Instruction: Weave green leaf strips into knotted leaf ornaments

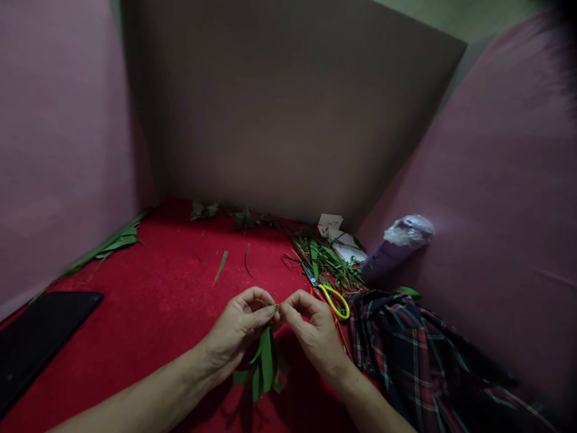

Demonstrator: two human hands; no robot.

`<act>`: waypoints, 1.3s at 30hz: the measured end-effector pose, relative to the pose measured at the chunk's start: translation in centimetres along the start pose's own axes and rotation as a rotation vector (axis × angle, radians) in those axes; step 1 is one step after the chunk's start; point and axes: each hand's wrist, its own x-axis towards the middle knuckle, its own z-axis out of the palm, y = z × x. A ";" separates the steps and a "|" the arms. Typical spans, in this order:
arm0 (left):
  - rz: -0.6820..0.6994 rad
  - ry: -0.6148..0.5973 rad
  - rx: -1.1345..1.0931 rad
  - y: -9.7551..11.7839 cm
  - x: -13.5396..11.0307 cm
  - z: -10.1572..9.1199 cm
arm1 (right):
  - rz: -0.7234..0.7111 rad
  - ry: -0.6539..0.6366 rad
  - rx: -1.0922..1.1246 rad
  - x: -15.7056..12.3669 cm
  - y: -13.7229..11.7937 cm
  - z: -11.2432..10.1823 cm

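Observation:
Thumb and fingers of my left hand (246, 322) are pinched on the top of a bunch of green leaf strips (265, 361). The strips hang down below the hand over the red cloth (166, 313). My right hand (313, 328) meets it at the same spot, thumb and forefinger pressed together; what they pinch is too small to make out. Just beyond my right hand lie scissors with yellow handles (336, 300), their dark blades toward a heap of cut green leaves (324, 258).
A dark flat slab (49, 337) lies at the left, beside leafy stalks (119, 240) along the pink wall. White paper pieces (347, 246) and a purple roll with clear plastic (396, 243) stand at the right, above a plaid cloth (415, 355). Loose leaf strips (220, 266) are scattered ahead.

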 end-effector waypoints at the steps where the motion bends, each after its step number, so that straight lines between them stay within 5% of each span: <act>1: -0.019 0.008 0.003 0.0 0.0 0.0 | 0.004 0.004 0.003 0.0 0.1 0.0; 31: -0.009 0.001 -0.027 -0.2 0.4 -0.5 | 0.031 0.019 0.118 0.1 0.2 0.3; 39: -0.039 0.039 -0.052 0.4 0.2 0.0 | 0.211 -0.044 0.280 0.7 0.5 0.5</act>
